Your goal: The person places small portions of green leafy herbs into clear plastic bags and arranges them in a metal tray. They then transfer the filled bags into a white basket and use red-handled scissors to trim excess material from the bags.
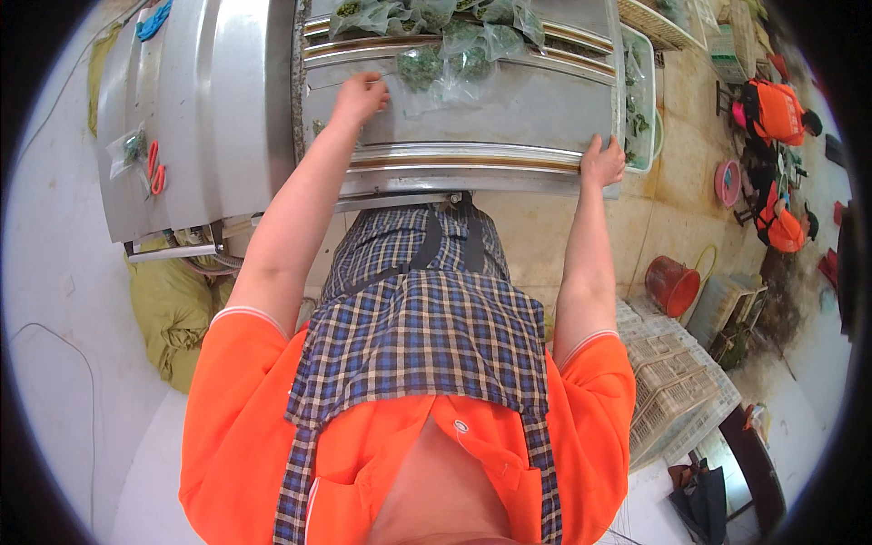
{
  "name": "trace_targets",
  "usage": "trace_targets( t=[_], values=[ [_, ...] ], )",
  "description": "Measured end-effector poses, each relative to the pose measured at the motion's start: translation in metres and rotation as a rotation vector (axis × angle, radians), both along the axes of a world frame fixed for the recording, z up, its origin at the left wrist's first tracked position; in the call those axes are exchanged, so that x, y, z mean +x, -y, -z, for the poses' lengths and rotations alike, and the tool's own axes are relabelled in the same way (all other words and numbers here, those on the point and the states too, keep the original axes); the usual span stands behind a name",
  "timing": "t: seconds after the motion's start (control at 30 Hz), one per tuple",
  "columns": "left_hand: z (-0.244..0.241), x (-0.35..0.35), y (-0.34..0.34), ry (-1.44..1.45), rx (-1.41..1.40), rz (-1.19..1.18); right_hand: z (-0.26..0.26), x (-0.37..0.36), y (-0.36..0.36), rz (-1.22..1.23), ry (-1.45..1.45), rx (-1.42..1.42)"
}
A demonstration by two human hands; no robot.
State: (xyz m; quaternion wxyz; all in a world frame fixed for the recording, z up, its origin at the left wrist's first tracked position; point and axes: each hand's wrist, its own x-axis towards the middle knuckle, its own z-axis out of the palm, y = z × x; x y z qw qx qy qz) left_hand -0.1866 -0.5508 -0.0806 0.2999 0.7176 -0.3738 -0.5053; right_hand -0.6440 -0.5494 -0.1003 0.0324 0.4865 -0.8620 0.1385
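Observation:
Before me is a metal machine bed (545,109) with seal bars across it, one strip (463,158) along its near edge. Over the bed's left part hangs my left hand (364,95), fingers a little curled, with nothing visible in it. My right hand (603,162) rests on the near right corner, its fingers over the edge by the end of the strip. Clear plastic bags of green leafy matter (419,68) lie in the middle, between the hands and beyond them; more bags (361,13) sit across the far bar. A bit of green (319,127) lies by my left forearm.
The machine's steel lid (238,102) stands at left, with red scissors (156,170), a small bag (129,150) and a blue cloth (153,20). At right are a white bin (644,102) with greens, a red bucket (671,286), stacked crates (671,388) and two seated people in orange.

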Motion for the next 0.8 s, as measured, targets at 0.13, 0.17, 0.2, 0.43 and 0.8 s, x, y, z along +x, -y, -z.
trace_targets(
  t=[0.13,0.17,0.2,0.43,0.8],
  values=[
    [-0.011,-0.040,0.007,0.059,0.074,-0.025,-0.020,0.019,-0.003,0.076,0.327,-0.324],
    [-0.010,-0.040,0.005,-0.067,0.104,-0.076,-0.020,0.031,-0.008,-0.011,0.488,-0.402],
    [-0.009,-0.035,0.002,-0.190,0.130,-0.130,-0.020,0.050,-0.013,-0.102,0.652,-0.482],
    [-0.032,0.008,-0.026,-0.671,0.291,-0.222,-0.045,0.217,-0.024,-0.135,1.827,0.546],
    [-0.041,-0.001,-0.029,0.306,-0.040,0.391,-0.029,0.223,-0.004,-0.703,1.241,0.448]
  ],
)
